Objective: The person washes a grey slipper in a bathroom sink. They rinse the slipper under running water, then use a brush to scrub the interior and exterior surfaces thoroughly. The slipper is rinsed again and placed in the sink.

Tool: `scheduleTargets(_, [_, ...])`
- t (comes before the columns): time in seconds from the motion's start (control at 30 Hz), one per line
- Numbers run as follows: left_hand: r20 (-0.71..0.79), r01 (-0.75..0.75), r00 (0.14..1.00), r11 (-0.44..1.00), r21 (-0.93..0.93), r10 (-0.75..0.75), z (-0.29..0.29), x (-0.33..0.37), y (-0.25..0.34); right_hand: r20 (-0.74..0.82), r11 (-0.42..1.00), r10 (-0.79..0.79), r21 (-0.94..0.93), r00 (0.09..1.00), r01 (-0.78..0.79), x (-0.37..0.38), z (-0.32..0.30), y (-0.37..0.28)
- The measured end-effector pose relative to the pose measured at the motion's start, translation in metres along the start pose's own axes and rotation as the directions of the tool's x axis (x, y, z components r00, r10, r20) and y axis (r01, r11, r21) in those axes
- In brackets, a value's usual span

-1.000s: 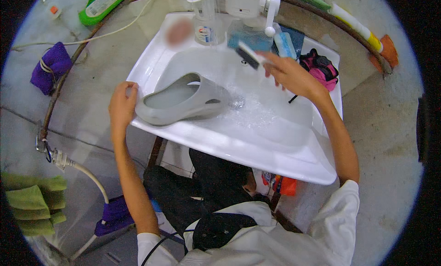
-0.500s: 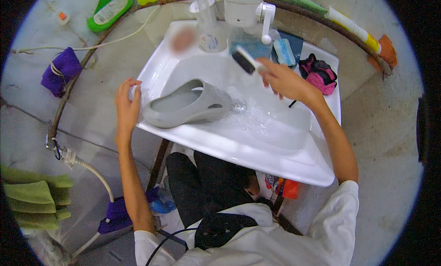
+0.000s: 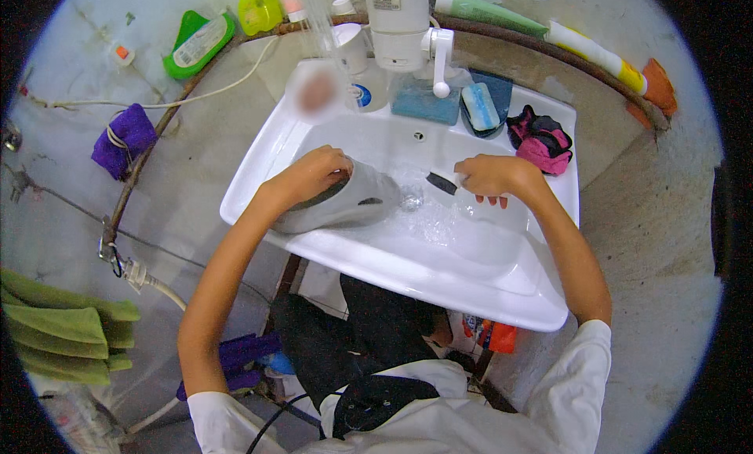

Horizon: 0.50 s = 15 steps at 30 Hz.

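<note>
A grey slide sandal (image 3: 345,209) lies in the left half of the white sink (image 3: 396,254), its closed front pointing right. My left hand (image 3: 315,174) is closed on the upper edge of its strap, fingers curled into the foot opening. Over the right part of the basin, my right hand (image 3: 500,177) grips a small brush with dark bristles (image 3: 441,183). The brush is held just right of the sandal, apart from it. Most of the handle is hidden by my fingers. Water ripples in the basin around the drain.
A white tap unit with a lever (image 3: 441,61) overhangs the sink's back edge. Behind the basin are a blue-and-white soap bar (image 3: 480,105), a pink-and-black cloth (image 3: 547,144) and a white cup (image 3: 350,50). A green bottle (image 3: 198,46) and tubes line the back ledge.
My left hand has left the sink's left rim and taken hold of the sandal's strap. My right hand has lowered the brush toward the basin and nearer to me.
</note>
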<state>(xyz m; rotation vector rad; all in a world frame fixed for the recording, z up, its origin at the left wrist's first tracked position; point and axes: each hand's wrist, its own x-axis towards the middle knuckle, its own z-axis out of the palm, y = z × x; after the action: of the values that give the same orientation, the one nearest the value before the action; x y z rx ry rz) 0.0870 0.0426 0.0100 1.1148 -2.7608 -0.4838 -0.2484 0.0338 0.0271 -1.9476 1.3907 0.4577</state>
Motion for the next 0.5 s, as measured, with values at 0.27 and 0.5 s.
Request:
scheduleTargets(0.27, [0.308, 0.194, 0.944, 0.955, -0.223, -0.119, 0.013, 0.013, -0.008, 0.021, 1.0, -0.01, 0.023, 1.0, 0.01, -0.001, 0.001, -0.002])
scheduleTargets(0.5, [0.26, 0.093, 0.965, 0.956, -0.278, -0.018, 0.028, 0.018, -0.002, 0.021, 0.999, -0.01, 0.052, 1.0, 0.009, 0.0, 0.001, 0.0])
